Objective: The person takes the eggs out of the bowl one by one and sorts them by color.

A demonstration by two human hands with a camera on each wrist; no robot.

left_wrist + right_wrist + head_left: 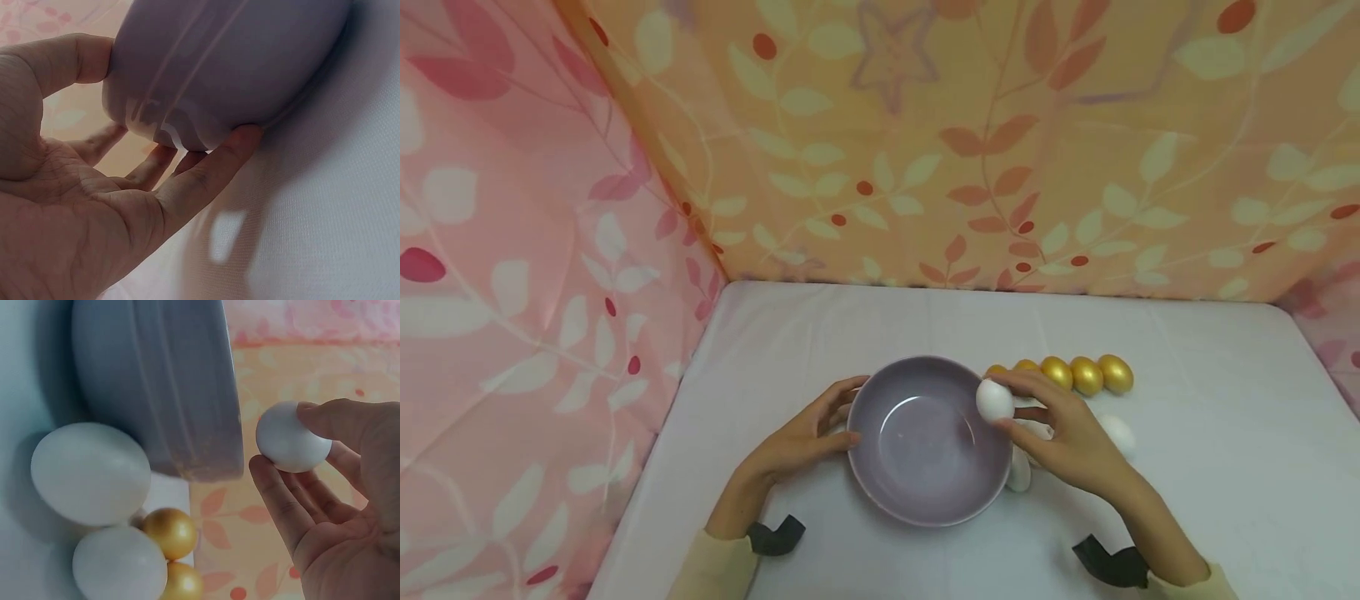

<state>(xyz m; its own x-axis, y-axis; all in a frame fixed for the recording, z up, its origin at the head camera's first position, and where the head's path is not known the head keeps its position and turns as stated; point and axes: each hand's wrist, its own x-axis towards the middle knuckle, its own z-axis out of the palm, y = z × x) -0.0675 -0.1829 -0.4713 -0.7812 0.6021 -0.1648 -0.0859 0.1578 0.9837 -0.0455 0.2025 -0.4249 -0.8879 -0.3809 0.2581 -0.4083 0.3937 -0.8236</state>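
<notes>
A glossy purple-grey bowl (928,446) stands upright on the white-covered table; nothing lies inside it. My left hand (797,437) holds the bowl's left side. In the left wrist view, thumb and fingertips spread along the bowl's outer wall (219,69), one finger down by its base. A white egg (995,401) is pinched between thumb and fingers of my right hand (1071,442), at the bowl's right rim. Seen from the right wrist, this egg (292,437) is apart from the rim, above it. It looks whole.
Several gold eggs (1086,376) line up behind my right hand. White eggs (1118,435) lie on the table right of the bowl, partly hidden by that hand; one white egg (90,474) sits close beside the bowl's wall. Patterned cloth walls (880,150) stand behind and at the sides.
</notes>
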